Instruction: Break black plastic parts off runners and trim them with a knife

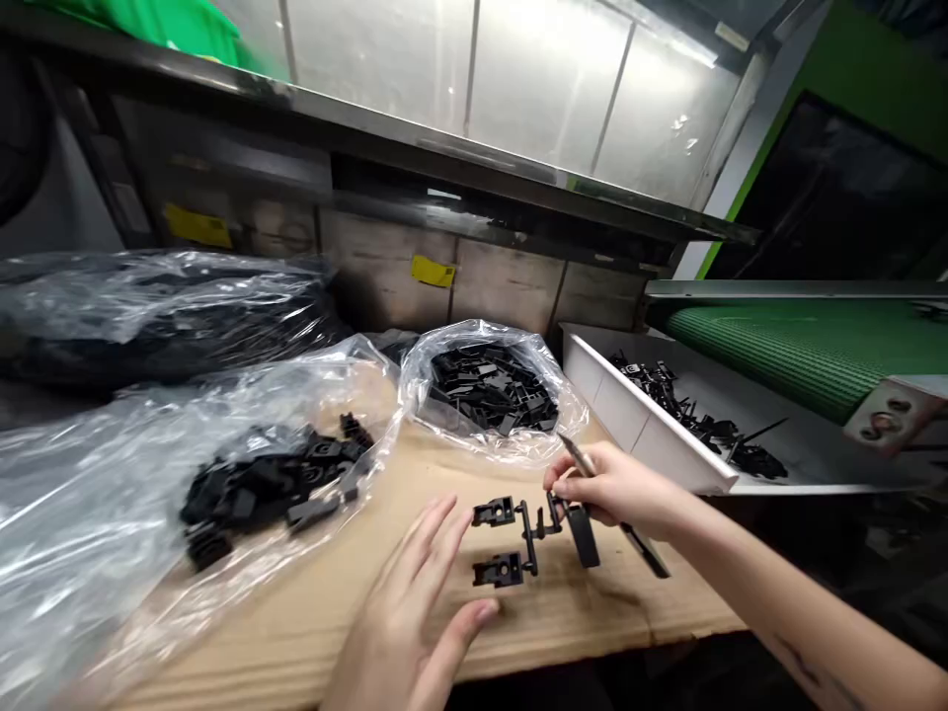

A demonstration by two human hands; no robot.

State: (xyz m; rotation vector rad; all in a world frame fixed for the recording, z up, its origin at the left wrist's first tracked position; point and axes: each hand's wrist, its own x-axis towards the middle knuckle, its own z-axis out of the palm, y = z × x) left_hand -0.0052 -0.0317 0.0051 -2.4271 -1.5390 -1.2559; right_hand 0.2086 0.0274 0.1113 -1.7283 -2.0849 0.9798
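My left hand (419, 602) is open over the cardboard surface, fingers stretched toward a black moulded plastic sprue (527, 538). Two clip-like parts sit at the sprue's left end, close to my fingertips; a flat black piece (584, 536) shows at its right side. My right hand (611, 484) is closed, pinching the sprue's right end between thumb and finger. Held across the same hand is a slender pen-like tool (576, 456), its narrow end pointing up and left. Its exact kind I cannot make out.
A clear plastic bag (419, 380) full of black parts stands behind the hands. Loose black parts (259, 484) lie on plastic sheeting at left. At right, a white tray (614, 395) holds black sprue pieces beneath a green conveyor belt (800, 341). A metal shelf edge (415, 133) crosses above.
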